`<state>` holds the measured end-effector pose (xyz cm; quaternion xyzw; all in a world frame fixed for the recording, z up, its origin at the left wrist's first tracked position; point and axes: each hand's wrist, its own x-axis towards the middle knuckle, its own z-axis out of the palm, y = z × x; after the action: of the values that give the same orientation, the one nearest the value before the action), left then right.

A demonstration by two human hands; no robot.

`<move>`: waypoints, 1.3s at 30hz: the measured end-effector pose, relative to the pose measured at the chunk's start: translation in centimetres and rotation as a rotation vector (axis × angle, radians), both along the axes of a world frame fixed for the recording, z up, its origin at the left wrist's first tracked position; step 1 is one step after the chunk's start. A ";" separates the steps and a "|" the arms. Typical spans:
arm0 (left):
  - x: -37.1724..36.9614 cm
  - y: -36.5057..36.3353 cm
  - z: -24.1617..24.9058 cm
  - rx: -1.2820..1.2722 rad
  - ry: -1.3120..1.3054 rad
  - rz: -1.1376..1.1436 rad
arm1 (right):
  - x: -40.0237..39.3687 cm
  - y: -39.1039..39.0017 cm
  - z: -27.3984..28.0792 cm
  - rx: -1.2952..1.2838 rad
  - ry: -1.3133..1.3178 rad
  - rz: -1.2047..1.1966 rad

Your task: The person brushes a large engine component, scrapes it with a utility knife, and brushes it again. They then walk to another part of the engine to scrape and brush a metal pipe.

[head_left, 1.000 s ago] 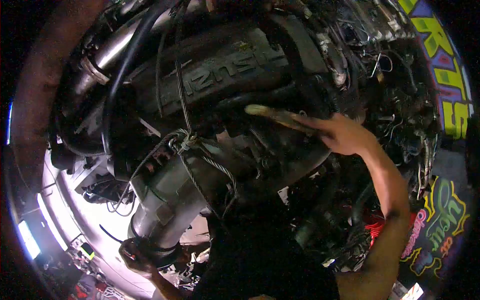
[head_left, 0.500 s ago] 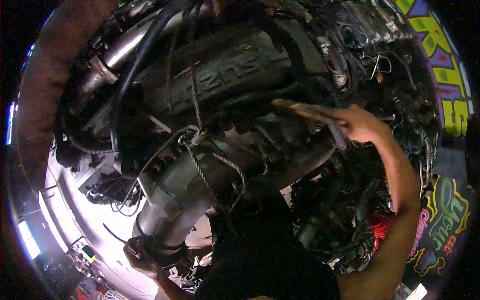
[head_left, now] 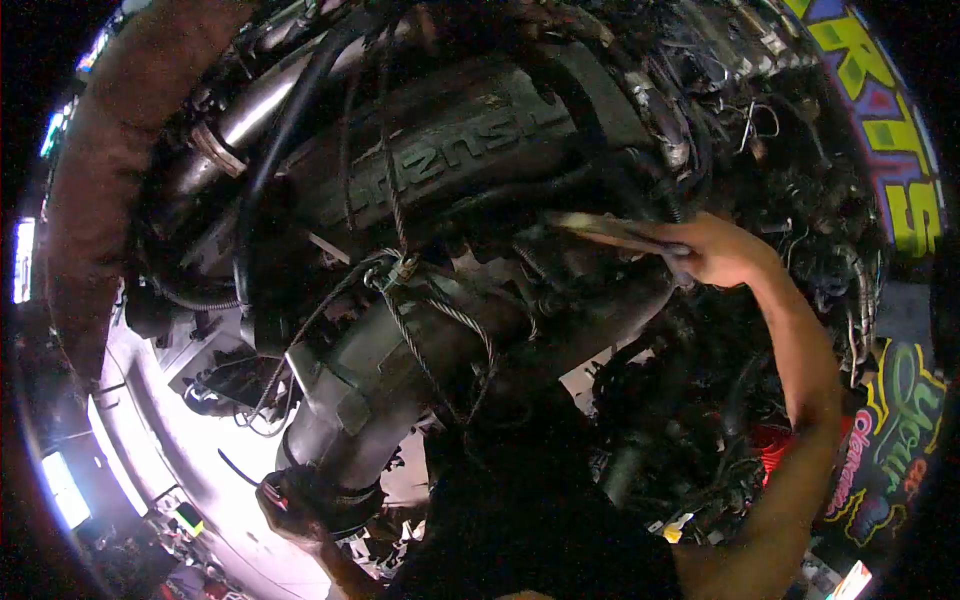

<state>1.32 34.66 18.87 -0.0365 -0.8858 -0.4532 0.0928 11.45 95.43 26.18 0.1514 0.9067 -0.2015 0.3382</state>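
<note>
My right hand [head_left: 725, 252] is closed around a long slim tool [head_left: 612, 233] with a pale tan far end, held over the dark engine parts; blur hides its exact kind. Low on the left, my left hand [head_left: 292, 515] is closed beside the lower end of a wide grey pipe [head_left: 365, 395]. A small reddish bit shows at its fingers, and a thin black strip [head_left: 238, 466] sticks out above them. What the left fingers hold is mostly hidden. Knotted wire rope [head_left: 398, 272] crosses the pipe. Behind it lies an engine cover [head_left: 450, 150] with raised ISUZU letters.
A shiny metal tube [head_left: 265, 105] and black hoses [head_left: 262, 180] run along the upper left. Wiring and pipes [head_left: 765, 120] crowd the right side. A brown padded curve [head_left: 110, 190] borders the far left. Painted signs [head_left: 905, 440] stand at the right edge.
The view has shifted slightly. The tool in my right hand has tipped a little, its far end now lower. My left hand stays by the pipe's end.
</note>
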 end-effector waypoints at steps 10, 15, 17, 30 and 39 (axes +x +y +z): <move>0.4 1.7 0.9 0.054 0.067 -0.050 | -2.8 1.2 0.8 -0.071 0.071 0.125; 0.5 1.0 0.5 -0.059 0.025 -0.001 | -5.4 0.7 -0.7 -0.137 0.342 0.319; 0.5 0.4 -0.1 -0.020 0.018 0.021 | -5.3 0.2 1.2 -0.249 0.193 0.167; 0.3 -1.1 -0.1 -0.299 0.066 -0.041 | -4.9 2.5 -0.5 -0.032 0.205 0.297; 0.6 -3.4 -1.8 -0.098 0.030 -0.031 | 2.2 3.6 -0.8 0.059 0.153 0.162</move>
<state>1.93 31.31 17.03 -0.0616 -0.9048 -0.4101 0.0972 13.64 99.01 25.40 0.0717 0.9447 -0.1575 0.2785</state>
